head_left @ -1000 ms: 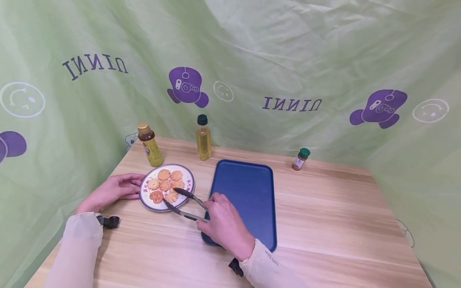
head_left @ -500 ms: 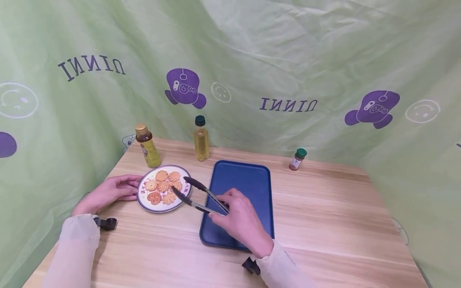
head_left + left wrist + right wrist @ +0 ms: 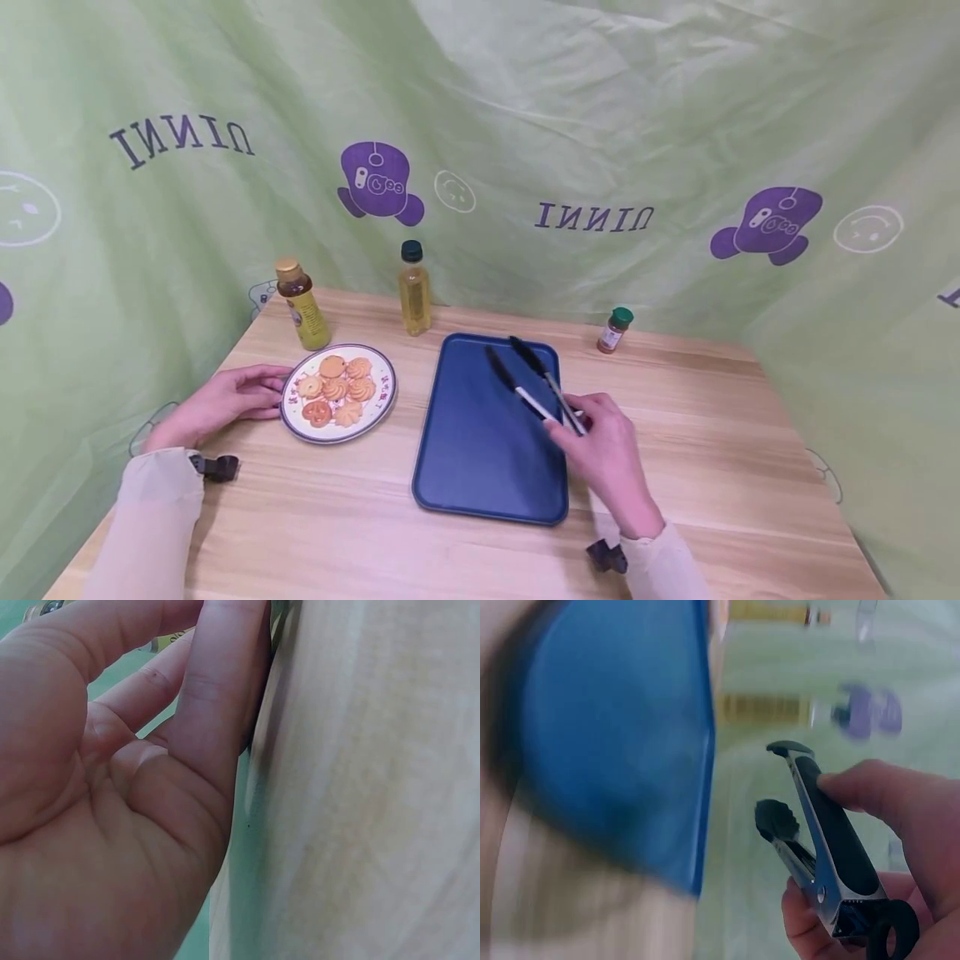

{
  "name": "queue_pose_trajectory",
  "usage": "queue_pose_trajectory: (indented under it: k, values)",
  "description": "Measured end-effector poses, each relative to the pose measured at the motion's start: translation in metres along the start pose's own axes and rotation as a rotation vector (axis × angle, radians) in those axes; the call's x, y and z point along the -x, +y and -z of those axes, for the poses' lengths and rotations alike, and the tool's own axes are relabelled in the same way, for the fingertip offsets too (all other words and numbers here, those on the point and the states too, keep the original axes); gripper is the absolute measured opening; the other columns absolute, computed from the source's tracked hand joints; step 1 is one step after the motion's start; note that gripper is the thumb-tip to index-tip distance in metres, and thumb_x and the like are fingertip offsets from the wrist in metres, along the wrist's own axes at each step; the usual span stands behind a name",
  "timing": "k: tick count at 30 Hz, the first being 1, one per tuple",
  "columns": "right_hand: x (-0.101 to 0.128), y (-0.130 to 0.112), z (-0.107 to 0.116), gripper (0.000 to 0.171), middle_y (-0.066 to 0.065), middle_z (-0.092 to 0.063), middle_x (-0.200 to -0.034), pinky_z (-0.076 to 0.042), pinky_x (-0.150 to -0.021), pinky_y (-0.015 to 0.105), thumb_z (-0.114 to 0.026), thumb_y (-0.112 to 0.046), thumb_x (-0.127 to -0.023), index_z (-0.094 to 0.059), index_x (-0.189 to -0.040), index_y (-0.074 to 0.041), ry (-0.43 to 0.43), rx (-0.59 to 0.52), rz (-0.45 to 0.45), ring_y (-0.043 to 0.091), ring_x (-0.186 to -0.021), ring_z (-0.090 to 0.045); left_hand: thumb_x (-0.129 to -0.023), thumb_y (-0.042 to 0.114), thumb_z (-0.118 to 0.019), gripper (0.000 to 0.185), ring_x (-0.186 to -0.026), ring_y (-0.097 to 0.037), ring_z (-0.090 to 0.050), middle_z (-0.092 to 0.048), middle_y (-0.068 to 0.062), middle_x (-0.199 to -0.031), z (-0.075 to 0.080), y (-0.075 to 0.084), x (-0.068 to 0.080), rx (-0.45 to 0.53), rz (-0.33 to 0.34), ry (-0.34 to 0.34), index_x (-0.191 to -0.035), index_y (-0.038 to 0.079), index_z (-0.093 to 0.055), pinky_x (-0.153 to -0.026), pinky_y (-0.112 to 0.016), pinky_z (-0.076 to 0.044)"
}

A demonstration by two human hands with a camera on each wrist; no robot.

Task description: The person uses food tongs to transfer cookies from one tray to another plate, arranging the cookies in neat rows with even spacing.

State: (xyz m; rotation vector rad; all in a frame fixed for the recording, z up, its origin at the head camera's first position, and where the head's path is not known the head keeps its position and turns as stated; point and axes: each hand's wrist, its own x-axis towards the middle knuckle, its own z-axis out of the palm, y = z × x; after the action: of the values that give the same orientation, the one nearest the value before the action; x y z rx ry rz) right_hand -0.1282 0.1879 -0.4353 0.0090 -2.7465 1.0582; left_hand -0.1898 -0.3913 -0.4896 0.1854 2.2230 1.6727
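While the light wooden worktop (image 3: 675,467) carries everything, the dark blue rectangular tray (image 3: 480,450) sits mid-table, the round patterned plate of orange cookies (image 3: 384,398) left of it. Right hand (image 3: 611,454) grips black-tipped metal tongs (image 3: 525,375), tips apart and empty, over the tray. Left hand (image 3: 217,402) lies flat, fingers relaxed, touching the plate rim. Risk: loose grip lets the tongs slip and clatter onto the tray.

The right hand (image 3: 603,446) holds tongs (image 3: 528,379), empty and spread apart, over the blue tray (image 3: 480,467). The left hand (image 3: 217,404) rests on the table (image 3: 712,433), touching the plate (image 3: 384,398) of cookies (image 3: 337,390).
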Motion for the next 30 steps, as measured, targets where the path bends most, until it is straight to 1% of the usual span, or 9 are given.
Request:
queue_pose_trajectory:
  k: [5, 9, 12, 15, 18, 21, 23, 26, 30]
  values:
    - [-0.002, 0.040, 0.027, 0.051, 0.021, -0.074, -0.118, -0.050, -0.075, 0.030, -0.090, -0.026, -0.093, -0.079, -0.134, 0.001, 0.058, 0.055, -0.095, 0.030, -0.093, -0.068, -0.112, 0.001, -0.063, 0.064, -0.112, -0.006, -0.078, -0.069, -0.008, -0.132, 0.000, 0.003, 0.001, -0.001, 0.000, 0.008, -0.166, -0.017, -0.034, -0.100, -0.032, -0.071]
    - [-0.001, 0.069, 0.044, 0.053, 0.025, -0.072, -0.118, -0.050, -0.074, 0.030, -0.089, -0.029, -0.095, -0.078, -0.135, 0.005, 0.090, 0.085, -0.156, 0.032, -0.095, -0.068, -0.112, 0.003, -0.064, 0.065, -0.113, -0.006, -0.078, -0.069, -0.008, -0.131, -0.001, 0.004, 0.001, -0.008, -0.001, 0.002, -0.166, -0.017, -0.034, -0.100, -0.032, -0.071]
    - [0.003, 0.086, 0.054, 0.057, 0.027, -0.070, -0.120, -0.051, -0.075, 0.031, -0.087, -0.030, -0.096, -0.075, -0.138, 0.006, 0.097, 0.092, -0.212, 0.035, -0.098, -0.069, -0.112, 0.003, -0.065, 0.065, -0.112, -0.005, -0.078, -0.069, -0.008, -0.131, -0.001, 0.004, 0.002, -0.013, 0.010, 0.002, -0.166, -0.016, -0.034, -0.100, -0.031, -0.071]
    - [0.008, 0.100, 0.060, 0.060, 0.031, -0.068, -0.125, -0.055, -0.078, 0.037, -0.085, -0.031, -0.098, -0.071, -0.141, 0.009, 0.098, 0.104, -0.256, 0.042, -0.104, -0.069, -0.112, 0.004, -0.064, 0.065, -0.113, -0.005, -0.078, -0.069, -0.008, -0.131, -0.001, 0.005, 0.002, -0.017, 0.013, 0.000, -0.167, -0.016, -0.034, -0.100, -0.031, -0.071]
    - [0.013, 0.109, 0.062, 0.060, 0.035, -0.067, -0.129, -0.058, -0.084, 0.049, -0.085, -0.029, -0.098, -0.070, -0.142, 0.010, 0.114, 0.124, -0.284, 0.048, -0.110, -0.069, -0.113, 0.005, -0.065, 0.066, -0.113, -0.005, -0.078, -0.069, -0.008, -0.131, -0.001, 0.005, 0.002, -0.016, 0.015, 0.004, -0.167, -0.016, -0.034, -0.100, -0.031, -0.071]
    - [0.015, 0.115, 0.063, 0.059, 0.038, -0.066, -0.131, -0.057, -0.090, 0.061, -0.084, -0.027, -0.097, -0.070, -0.141, 0.010, 0.136, 0.138, -0.293, 0.053, -0.114, -0.068, -0.112, 0.006, -0.066, 0.067, -0.113, -0.005, -0.078, -0.069, -0.007, -0.131, -0.002, 0.007, 0.003, -0.016, 0.022, 0.009, -0.167, -0.015, -0.034, -0.100, -0.031, -0.071]
    - [0.016, 0.116, 0.063, 0.059, 0.039, -0.066, -0.131, -0.056, -0.093, 0.065, -0.084, -0.027, -0.097, -0.070, -0.140, 0.011, 0.144, 0.145, -0.292, 0.055, -0.115, -0.068, -0.112, 0.006, -0.066, 0.067, -0.112, -0.006, -0.078, -0.069, -0.008, -0.131, -0.002, 0.007, 0.003, -0.018, 0.027, 0.013, -0.167, -0.015, -0.034, -0.100, -0.030, -0.071]
    - [0.016, 0.116, 0.063, 0.061, 0.040, -0.066, -0.132, -0.055, -0.093, 0.066, -0.084, -0.027, -0.097, -0.069, -0.142, 0.011, 0.134, 0.151, -0.294, 0.056, -0.115, -0.067, -0.112, 0.006, -0.066, 0.067, -0.112, -0.006, -0.078, -0.068, -0.010, -0.132, -0.002, 0.006, 0.003, -0.020, 0.032, 0.015, -0.167, -0.014, -0.034, -0.101, -0.030, -0.071]
    - [0.017, 0.113, 0.063, 0.064, 0.040, -0.065, -0.129, -0.057, -0.088, 0.064, -0.085, -0.027, -0.096, -0.066, -0.142, 0.014, 0.088, 0.159, -0.309, 0.055, -0.111, -0.066, -0.113, 0.006, -0.065, 0.066, -0.113, -0.006, -0.078, -0.068, -0.010, -0.133, -0.002, 0.005, 0.002, -0.016, 0.036, 0.013, -0.168, -0.014, -0.034, -0.101, -0.031, -0.071]
